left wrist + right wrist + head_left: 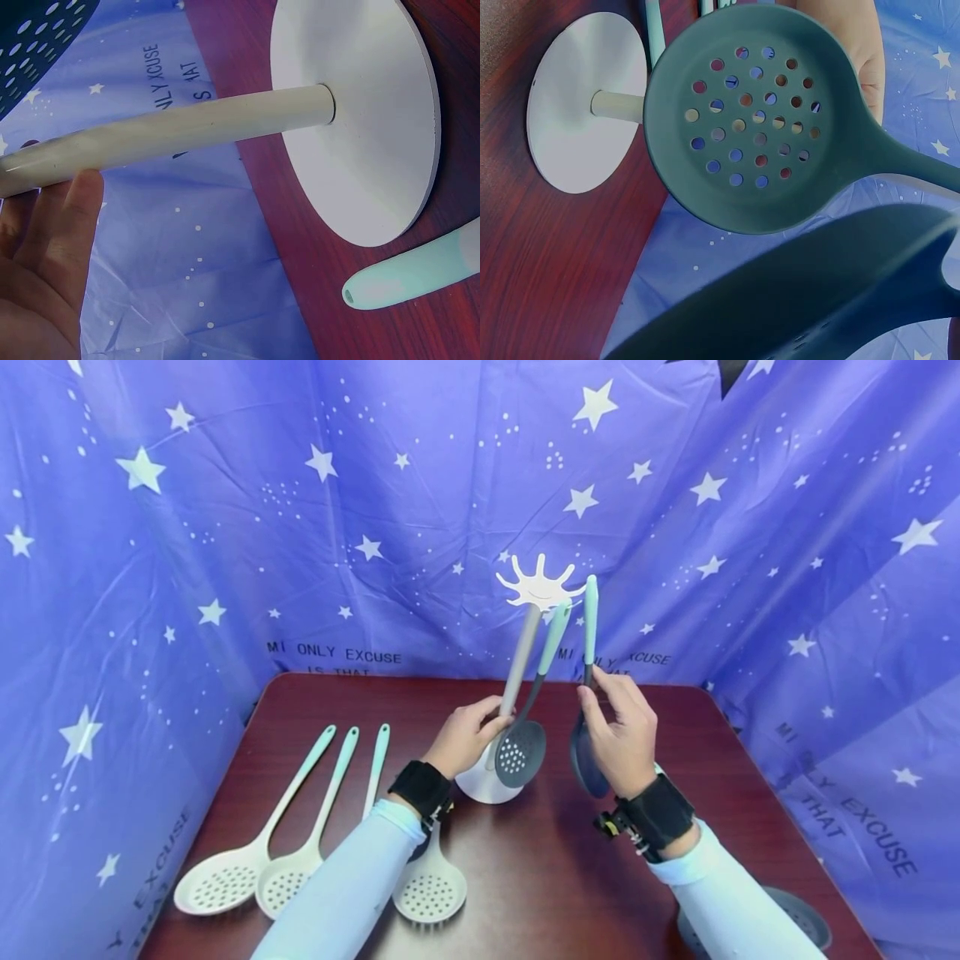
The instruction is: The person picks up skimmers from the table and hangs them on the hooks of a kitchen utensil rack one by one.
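From the left wrist, I can see the left hand [45,277] gripping a pale pole [202,124], its fingers [79,202] against the near side and one tip showing past the far edge. The pole runs into a round white base [375,150] on the reddish-brown desk [322,262]. Just beside that base is the holed end of a mint-green handle [405,274]. A dark perforated utensil head [37,36] pokes into one corner, and behind hangs blue cloth [180,247] with stars, dots and partly covered lettering.

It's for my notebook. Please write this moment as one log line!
Left hand: holds stand | Right hand: holds dark utensil, mint handle up | Hanging from stand: dark skimmer | On table: pale skimmers
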### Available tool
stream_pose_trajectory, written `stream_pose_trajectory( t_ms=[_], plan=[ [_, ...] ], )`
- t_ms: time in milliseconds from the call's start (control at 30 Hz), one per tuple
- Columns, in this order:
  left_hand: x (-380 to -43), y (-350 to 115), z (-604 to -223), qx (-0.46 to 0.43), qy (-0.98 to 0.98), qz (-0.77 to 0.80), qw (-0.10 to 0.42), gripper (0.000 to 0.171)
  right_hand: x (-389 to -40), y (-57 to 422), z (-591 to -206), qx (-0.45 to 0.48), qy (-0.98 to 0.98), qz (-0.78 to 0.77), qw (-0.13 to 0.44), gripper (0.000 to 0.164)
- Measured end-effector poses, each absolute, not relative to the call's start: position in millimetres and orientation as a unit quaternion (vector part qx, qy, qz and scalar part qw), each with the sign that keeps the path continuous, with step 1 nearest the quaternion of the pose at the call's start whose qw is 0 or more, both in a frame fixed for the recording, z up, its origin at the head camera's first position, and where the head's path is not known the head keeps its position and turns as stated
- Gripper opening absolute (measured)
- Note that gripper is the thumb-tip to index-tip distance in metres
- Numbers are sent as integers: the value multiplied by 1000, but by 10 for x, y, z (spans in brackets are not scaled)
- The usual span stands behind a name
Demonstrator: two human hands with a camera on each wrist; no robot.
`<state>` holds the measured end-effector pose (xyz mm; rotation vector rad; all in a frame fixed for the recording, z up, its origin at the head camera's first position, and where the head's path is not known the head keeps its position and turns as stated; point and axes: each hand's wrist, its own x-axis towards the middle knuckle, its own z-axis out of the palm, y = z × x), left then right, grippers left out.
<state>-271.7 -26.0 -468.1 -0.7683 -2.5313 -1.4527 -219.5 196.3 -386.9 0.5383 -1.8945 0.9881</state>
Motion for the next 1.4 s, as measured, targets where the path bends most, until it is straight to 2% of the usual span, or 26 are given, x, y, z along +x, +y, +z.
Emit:
stream_pose_trajectory(
  t_ms=[500, 700, 1167, 1400],
  plan=[
    [-2705, -254, -4679, -251, -844, -470, 62, 21, -2201, 1945, -4005, 208, -769, 379, 470, 40],
    [-2694, -253, -4670, -253, -843, -471, 57, 23, -2231, 1951, -4031, 201, -769, 387, 467, 38],
    [-2657, -262, -4705, -249, -845, -470, 61, 20, -2313, 1902, -4359, 166, -812, 399, 392, 26],
    [-2640, -271, -4713, -249, -848, -464, 55, 17, -2426, 2252, -4638, 104, -861, 352, 352, 27]
  ],
)
